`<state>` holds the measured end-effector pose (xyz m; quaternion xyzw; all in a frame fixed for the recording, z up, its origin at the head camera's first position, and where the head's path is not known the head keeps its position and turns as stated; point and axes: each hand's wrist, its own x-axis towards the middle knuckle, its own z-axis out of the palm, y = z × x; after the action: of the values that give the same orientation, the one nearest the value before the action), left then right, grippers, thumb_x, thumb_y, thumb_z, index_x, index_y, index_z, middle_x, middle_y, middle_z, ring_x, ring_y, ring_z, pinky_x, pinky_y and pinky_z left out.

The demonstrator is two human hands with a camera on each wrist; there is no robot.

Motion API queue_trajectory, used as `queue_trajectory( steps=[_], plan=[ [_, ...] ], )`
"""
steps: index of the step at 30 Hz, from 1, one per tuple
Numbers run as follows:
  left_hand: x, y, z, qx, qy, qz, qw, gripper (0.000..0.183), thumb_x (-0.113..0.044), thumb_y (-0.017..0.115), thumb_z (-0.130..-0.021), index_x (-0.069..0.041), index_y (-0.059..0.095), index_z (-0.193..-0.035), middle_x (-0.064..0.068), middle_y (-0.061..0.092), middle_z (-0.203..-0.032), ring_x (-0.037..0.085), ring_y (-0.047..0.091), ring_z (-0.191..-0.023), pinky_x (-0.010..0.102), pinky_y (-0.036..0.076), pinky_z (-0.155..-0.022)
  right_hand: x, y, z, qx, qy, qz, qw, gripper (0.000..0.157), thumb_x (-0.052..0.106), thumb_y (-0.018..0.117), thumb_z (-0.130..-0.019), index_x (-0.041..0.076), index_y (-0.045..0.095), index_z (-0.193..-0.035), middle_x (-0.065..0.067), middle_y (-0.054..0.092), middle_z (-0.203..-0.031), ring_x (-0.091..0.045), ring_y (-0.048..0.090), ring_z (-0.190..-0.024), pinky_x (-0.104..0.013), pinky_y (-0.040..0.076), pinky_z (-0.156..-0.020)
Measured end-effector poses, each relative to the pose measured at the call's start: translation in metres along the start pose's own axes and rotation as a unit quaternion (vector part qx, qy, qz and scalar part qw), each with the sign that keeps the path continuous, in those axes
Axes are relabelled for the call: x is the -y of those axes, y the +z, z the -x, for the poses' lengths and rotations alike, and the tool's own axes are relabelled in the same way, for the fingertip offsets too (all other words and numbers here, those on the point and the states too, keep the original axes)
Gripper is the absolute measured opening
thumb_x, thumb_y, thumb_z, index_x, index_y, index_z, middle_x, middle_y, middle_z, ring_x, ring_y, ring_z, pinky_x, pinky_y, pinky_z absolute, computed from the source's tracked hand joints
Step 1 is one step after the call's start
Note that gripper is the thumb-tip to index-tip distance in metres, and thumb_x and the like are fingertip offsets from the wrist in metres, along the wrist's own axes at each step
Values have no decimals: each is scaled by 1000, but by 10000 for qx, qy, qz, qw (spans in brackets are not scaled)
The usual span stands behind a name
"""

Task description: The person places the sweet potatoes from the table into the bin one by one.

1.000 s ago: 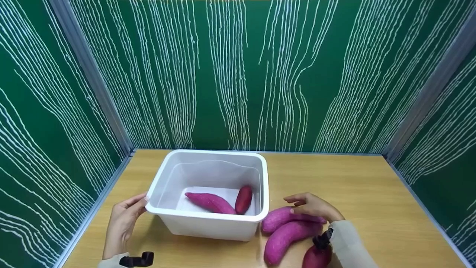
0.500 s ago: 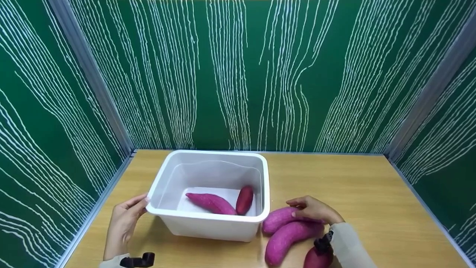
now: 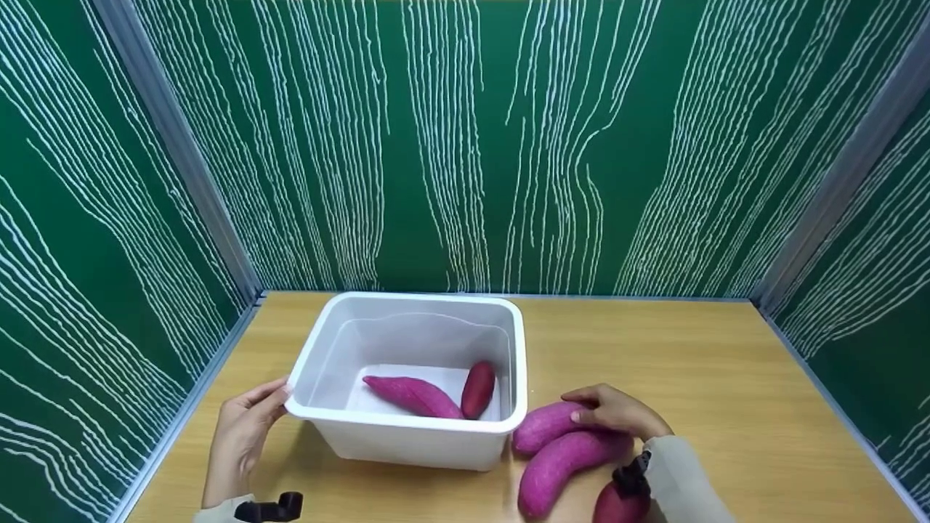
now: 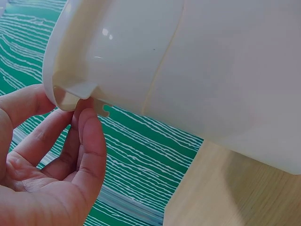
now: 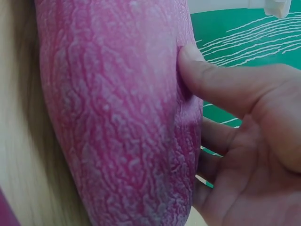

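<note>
The white plastic bin (image 3: 414,443) stands on the table, with a long pink sweet potato (image 3: 413,396) and a small dark red one inside. At its left corner my left hand (image 3: 245,428) pinches the rim, thumb and fingers also seen close in the left wrist view. My right hand (image 3: 617,411) grips the farther of two pink sweet potatoes (image 3: 541,427) right of the bin, thumb on its near side. The nearer curved sweet potato (image 3: 556,472) lies against it and fills much of the right wrist view, partly hiding the gripped one.
A dark red sweet potato (image 3: 617,505) lies at the front edge of the view, partly covered by the right wrist camera. Green walls (image 3: 639,145) with white lines enclose the wooden table (image 3: 654,341) at the back and both sides.
My right hand has lowered onto the farther pink sweet potato and its thumb and fingers have closed round it. The left hand and the bin have stayed almost still.
</note>
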<state>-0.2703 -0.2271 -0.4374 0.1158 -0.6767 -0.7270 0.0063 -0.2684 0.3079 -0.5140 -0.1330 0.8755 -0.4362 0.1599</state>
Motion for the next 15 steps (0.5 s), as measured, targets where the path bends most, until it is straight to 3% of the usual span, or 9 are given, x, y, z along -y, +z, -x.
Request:
queue_trajectory(
  steps=[5, 9, 15],
  plan=[
    [-1, 0, 1, 20, 28, -70, 10000, 22, -14, 71, -87, -10, 73, -108, -11, 70, -94, 5, 65, -89, 21, 55, -83, 1, 0, 0, -61, 93, 14, 9999, 44, 23, 63, -92, -1, 59, -128, -20, 62, -126, -43, 50, -122, -62, 35, -104],
    [-1, 0, 1, 31, 65, 8, 10000, 11, -11, 70, -87, -18, 75, -94, -12, 70, -92, 6, 65, -89, 22, 55, -82, 1, -1, 0, -84, 100, -15, 9999, 42, 23, 64, -91, 1, 61, -126, -18, 63, -124, -40, 52, -121, -61, 37, -103],
    [1, 1, 2, 64, 149, 185, 9997, 19, -6, 68, -88, -23, 74, -84, -13, 70, -88, 6, 65, -87, 22, 56, -81, 0, -1, 0, -25, 54, -62, 10000, 39, 22, 64, -91, 1, 61, -125, -18, 63, -123, -38, 53, -118, -56, 40, -102]
  ],
)
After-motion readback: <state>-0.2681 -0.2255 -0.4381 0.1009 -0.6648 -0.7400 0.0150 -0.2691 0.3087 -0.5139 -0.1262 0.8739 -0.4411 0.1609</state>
